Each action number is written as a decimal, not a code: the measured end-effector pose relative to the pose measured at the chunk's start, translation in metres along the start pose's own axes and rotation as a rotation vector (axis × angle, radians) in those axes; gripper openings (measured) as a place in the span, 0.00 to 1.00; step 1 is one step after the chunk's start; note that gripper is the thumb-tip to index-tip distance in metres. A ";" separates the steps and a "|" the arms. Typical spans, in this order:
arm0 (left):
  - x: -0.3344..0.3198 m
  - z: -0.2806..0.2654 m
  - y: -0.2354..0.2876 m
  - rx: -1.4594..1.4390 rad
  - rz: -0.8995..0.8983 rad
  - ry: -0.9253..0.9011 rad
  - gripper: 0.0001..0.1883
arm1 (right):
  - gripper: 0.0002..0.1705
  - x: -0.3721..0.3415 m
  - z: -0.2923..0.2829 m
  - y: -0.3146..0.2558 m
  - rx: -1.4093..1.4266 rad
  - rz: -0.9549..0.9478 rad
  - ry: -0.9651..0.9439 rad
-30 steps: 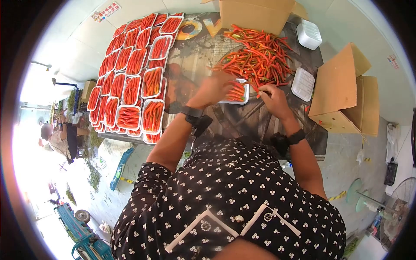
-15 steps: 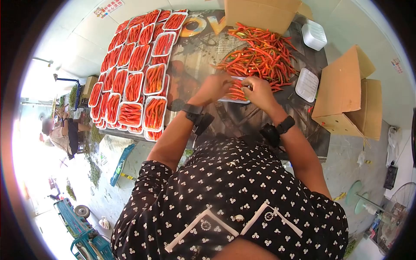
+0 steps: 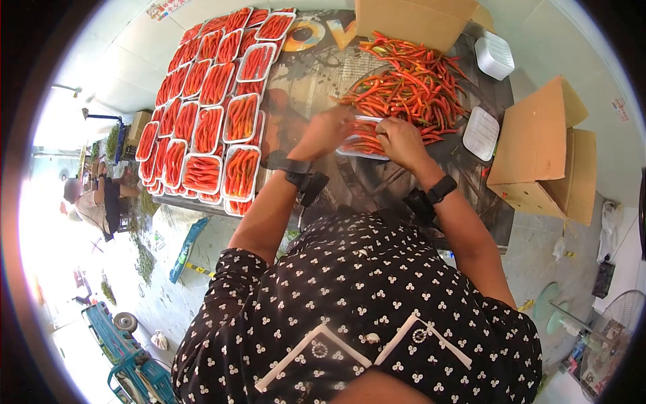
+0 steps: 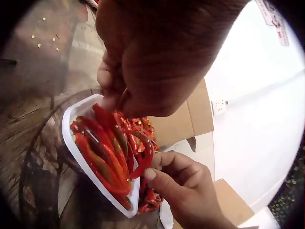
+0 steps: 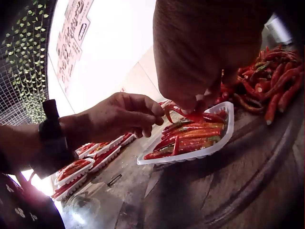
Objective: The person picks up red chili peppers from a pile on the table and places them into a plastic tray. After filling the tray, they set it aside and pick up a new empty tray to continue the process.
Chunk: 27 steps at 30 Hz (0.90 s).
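Observation:
A white foam tray [image 5: 195,153] with a row of red chili peppers [image 3: 363,145] lies in front of the body, tilted in the left wrist view. My right hand [image 3: 402,140] is over its right end. Its thumb and fingers pinch a curved red chili [image 4: 148,151] above the row. My left hand [image 3: 328,131], blurred in the head view, hovers at the tray's left end. Its loosely bent fingers [image 5: 151,109] come right beside the tip of the curved chili in the right wrist view, with nothing visible between them.
Loose chilies [image 3: 404,87] are heaped behind the tray. Stacked filled trays [image 3: 202,172] cover the table's left side. At right are an upturned white tray [image 3: 481,133], a stack of white trays [image 3: 494,56] and an open cardboard box [image 3: 531,145]. Another box [image 3: 410,23] stands behind the heap.
My right hand has come left from the heap's edge to over the tray. My left hand stays near the tray's left end, drawing slightly back from it. The view has shifted a little.

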State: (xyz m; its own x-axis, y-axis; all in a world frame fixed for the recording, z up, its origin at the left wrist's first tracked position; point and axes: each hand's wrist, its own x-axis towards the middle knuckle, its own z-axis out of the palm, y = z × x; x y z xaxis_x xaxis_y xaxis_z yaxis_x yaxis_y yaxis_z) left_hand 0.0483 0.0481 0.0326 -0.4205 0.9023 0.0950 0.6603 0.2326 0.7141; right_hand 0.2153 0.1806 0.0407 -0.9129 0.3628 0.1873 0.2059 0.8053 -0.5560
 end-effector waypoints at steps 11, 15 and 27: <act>0.005 0.020 -0.011 0.061 0.287 -0.044 0.07 | 0.06 0.002 0.012 0.011 -0.027 -0.014 -0.023; 0.006 0.016 -0.003 0.086 0.258 -0.032 0.06 | 0.06 0.002 0.005 0.002 -0.012 0.013 -0.032; 0.008 0.008 0.004 -0.006 0.172 0.059 0.05 | 0.09 0.008 0.008 0.013 0.060 0.096 -0.013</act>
State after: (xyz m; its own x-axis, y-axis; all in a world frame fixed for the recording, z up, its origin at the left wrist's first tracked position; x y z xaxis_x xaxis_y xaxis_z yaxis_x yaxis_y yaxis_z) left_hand 0.0530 0.0589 0.0304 -0.3372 0.9058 0.2565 0.7222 0.0741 0.6878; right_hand 0.2079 0.1900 0.0284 -0.8946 0.4304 0.1202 0.2718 0.7375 -0.6182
